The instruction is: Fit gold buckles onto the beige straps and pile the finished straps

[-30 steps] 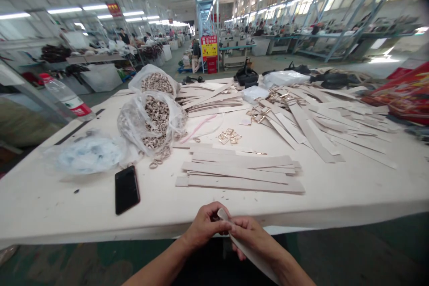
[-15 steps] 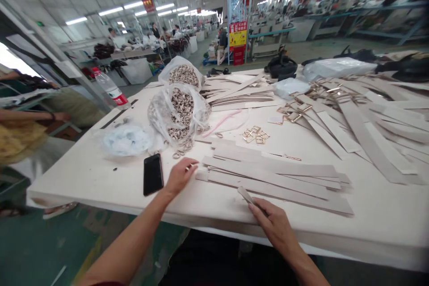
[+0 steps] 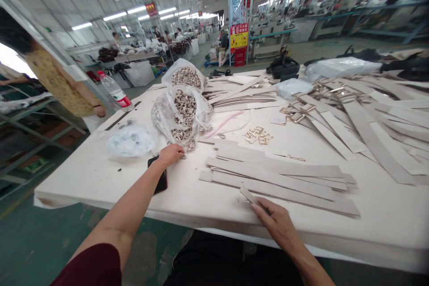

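Note:
My left hand reaches across the phone to the front of the plastic bag full of beige strap loops. Its fingertips are pinched on a small beige loop at the table surface, partly hidden by the fingers. Close to the front edge, my right hand is closed around a beige strap, whose narrow end sticks out past the thumb. Flat beige straps lie fanned out just beyond the right hand.
Gold buckles lie mid-table. Straps with buckles are heaped at right. Another bag of loops, a crumpled plastic bag and a bottle stand farther off. A person is beyond the left edge.
My left hand has moved forward and left, from beside the strap ends to the loops by the bag. My right hand keeps its strap. The person at left now shows more fully.

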A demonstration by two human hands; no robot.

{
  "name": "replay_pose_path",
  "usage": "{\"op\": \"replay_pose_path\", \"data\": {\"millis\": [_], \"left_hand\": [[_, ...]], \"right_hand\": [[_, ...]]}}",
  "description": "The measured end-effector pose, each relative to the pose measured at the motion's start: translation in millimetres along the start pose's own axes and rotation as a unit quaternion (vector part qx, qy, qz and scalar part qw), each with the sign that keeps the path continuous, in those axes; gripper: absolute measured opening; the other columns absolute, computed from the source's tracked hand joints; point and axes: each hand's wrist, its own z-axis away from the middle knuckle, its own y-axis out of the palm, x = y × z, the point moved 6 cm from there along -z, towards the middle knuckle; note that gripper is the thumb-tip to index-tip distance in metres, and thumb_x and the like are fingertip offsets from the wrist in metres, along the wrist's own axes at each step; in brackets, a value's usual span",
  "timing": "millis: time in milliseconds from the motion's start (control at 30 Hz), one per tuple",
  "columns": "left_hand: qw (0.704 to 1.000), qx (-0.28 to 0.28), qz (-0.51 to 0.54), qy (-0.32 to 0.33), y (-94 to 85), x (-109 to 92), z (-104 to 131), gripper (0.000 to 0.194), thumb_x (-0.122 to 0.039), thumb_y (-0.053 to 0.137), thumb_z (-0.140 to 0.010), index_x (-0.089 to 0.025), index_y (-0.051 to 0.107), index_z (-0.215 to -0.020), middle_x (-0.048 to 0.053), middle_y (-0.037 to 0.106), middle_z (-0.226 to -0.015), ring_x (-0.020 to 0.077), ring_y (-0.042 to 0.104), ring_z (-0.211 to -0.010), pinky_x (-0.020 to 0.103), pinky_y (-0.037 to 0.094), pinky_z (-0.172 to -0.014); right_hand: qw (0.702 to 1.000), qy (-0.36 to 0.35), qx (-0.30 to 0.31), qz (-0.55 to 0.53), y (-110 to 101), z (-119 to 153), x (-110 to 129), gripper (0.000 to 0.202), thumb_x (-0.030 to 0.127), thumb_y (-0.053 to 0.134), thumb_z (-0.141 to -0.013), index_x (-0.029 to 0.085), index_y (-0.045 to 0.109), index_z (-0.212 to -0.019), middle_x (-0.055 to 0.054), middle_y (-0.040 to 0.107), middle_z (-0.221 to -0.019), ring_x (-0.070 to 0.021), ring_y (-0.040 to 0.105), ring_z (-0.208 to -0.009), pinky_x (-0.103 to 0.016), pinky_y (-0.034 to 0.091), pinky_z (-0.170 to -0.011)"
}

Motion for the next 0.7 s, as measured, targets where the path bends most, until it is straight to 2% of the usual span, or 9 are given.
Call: {"op": "replay_pose_path", "data": {"millis": [133,233,467,700], "left_hand": [[1.0,-0.018,-0.003,0.0,-0.8,-11.8,-9.0,0.016,-0.033,0.057,-0.078,-0.024,0.069,-0.083,0.002,0.065,-0.092,0.0187,0.057,-0.086,0.025,0.039,-0.072],[1.0,-0.021,-0.002,-0.004,4.1,-20.0,-13.6,0.015,-0.033,0.059,-0.076,-0.022,0.068,-0.079,0.003,0.065,-0.089,0.0187,0.057,-0.084,0.025,0.039,-0.069],[0.999,-0.032,0.027,-0.029,9.1,-12.8,-7.1,0.017,-0.033,0.054,-0.08,-0.02,0.064,-0.085,0.003,0.065,-0.087,0.017,0.056,-0.08,0.025,0.039,-0.069],[0.995,-0.033,0.082,-0.039,12.8,-23.2,-14.2,0.006,-0.023,0.065,-0.067,-0.019,0.063,-0.07,0.002,0.063,-0.082,0.0178,0.055,-0.079,0.026,0.04,-0.071]], "right_hand": [[1.0,0.003,0.008,-0.012,0.6,-0.8,-1.2,0.042,0.049,0.045,-0.085,0.019,0.068,-0.103,-0.008,0.07,-0.1,-0.0275,0.063,-0.095,-0.034,0.048,-0.084],[1.0,0.002,0.008,-0.012,0.6,-1.1,-1.9,0.042,0.049,0.045,-0.086,0.019,0.068,-0.104,-0.007,0.07,-0.1,-0.027,0.063,-0.095,-0.034,0.047,-0.085],[1.0,-0.005,0.005,-0.008,0.5,-0.7,-1.9,0.04,0.048,0.047,-0.085,0.02,0.068,-0.103,-0.005,0.07,-0.103,-0.0261,0.063,-0.098,-0.033,0.047,-0.084],[1.0,-0.005,0.01,-0.002,0.2,1.1,0.2,0.042,0.05,0.045,-0.086,0.02,0.068,-0.105,-0.005,0.071,-0.103,-0.026,0.063,-0.096,-0.032,0.048,-0.085]]}}
